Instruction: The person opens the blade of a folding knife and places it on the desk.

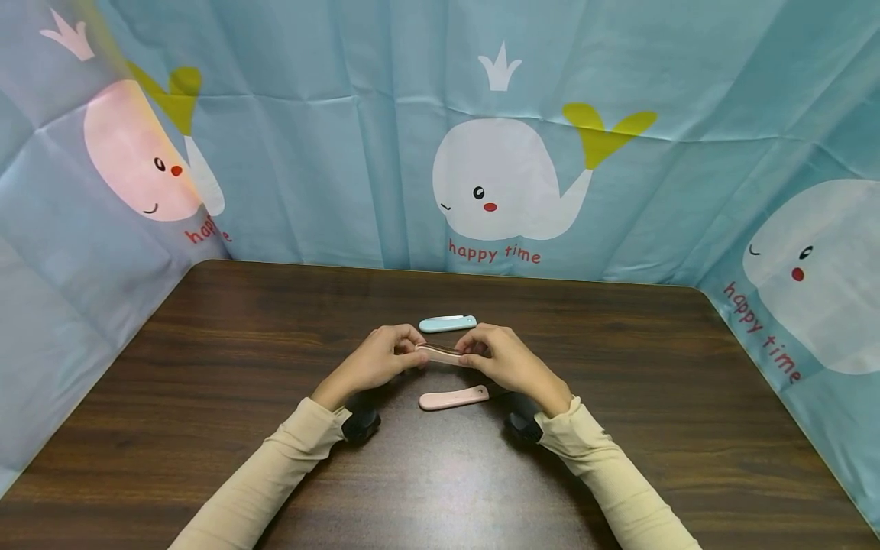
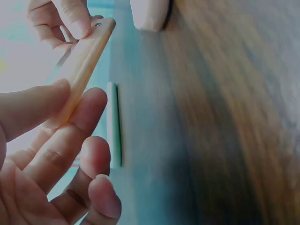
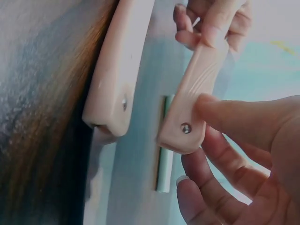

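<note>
A pale pink folding knife [image 1: 441, 355] is held above the table between both hands. The left hand [image 1: 376, 357] pinches one end between thumb and fingers. At the other end, beside the rivet, the right hand [image 1: 507, 357] pinches the handle [image 3: 192, 93]. A greyish strip shows along its far edge; how far the blade is out I cannot tell. Nearer the person lies a second pink folding knife [image 1: 454, 398]; in the right wrist view, what looks like its blade [image 3: 96, 159] extends from the riveted end. Beyond the hands lies a light blue folding knife [image 1: 447, 324].
A dark wood-grain table [image 1: 619, 397] carries the knives. Light blue curtains [image 1: 330, 168] printed with whales hang behind it and at both sides. Black wrist devices [image 1: 360, 425] sit at the cuffs of the cream sleeves [image 1: 268, 473].
</note>
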The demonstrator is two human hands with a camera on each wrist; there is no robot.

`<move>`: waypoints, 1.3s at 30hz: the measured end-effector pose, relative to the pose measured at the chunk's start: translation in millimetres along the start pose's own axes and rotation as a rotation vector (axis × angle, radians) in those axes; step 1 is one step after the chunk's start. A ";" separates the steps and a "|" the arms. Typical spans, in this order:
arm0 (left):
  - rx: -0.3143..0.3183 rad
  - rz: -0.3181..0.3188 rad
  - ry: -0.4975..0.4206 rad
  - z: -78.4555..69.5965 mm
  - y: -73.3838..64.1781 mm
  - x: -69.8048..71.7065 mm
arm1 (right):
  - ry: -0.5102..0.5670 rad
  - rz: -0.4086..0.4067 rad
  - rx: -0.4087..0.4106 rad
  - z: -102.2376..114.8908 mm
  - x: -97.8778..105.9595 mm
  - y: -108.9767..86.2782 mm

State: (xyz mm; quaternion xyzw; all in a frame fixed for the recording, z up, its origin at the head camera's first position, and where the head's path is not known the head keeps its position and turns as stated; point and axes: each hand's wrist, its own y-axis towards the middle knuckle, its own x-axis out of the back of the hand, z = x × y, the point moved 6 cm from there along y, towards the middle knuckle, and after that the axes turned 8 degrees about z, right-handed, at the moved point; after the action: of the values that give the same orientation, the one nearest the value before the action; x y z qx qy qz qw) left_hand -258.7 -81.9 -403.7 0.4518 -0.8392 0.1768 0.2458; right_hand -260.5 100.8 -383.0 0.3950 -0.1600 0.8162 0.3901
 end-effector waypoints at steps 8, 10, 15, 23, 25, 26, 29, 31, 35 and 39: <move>-0.056 -0.010 0.015 -16.8 -3.2 -4.8 | 0.020 -0.029 0.007 9.6 4.0 -5.7; -0.071 -0.003 0.021 -21.0 -4.7 -7.0 | 0.026 -0.038 0.028 14.3 4.6 -6.6; -0.114 0.008 0.039 -28.9 -8.7 -10.4 | 0.017 -0.062 0.052 25.1 6.1 -9.7; -0.140 -0.001 0.024 -41.7 -14.9 -14.7 | -0.004 -0.125 0.097 37.2 10.8 -21.9; -0.155 0.003 0.017 -45.1 -16.2 -16.5 | -0.003 -0.136 0.109 40.0 11.2 -25.9; -0.161 0.006 0.016 -46.7 -16.7 -17.5 | -0.005 -0.140 0.114 41.0 11.4 -27.9; -0.177 0.017 0.016 -51.2 -18.6 -20.6 | -0.012 -0.152 0.119 42.5 11.6 -33.7; -0.186 0.027 0.021 -53.5 -19.4 -22.8 | -0.017 -0.161 0.116 42.8 11.8 -37.2; -0.207 0.046 0.037 -56.7 -20.8 -27.0 | -0.016 -0.167 0.104 42.8 10.1 -42.2; -0.229 0.049 0.045 -57.2 -21.6 -29.5 | -0.005 -0.173 0.081 39.7 7.6 -45.4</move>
State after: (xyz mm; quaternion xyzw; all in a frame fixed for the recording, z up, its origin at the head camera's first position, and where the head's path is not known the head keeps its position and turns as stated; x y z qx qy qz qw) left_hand -212.1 -43.8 -372.3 0.3959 -0.8590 0.0960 0.3101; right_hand -208.1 111.3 -354.0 0.4248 -0.0932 0.7842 0.4426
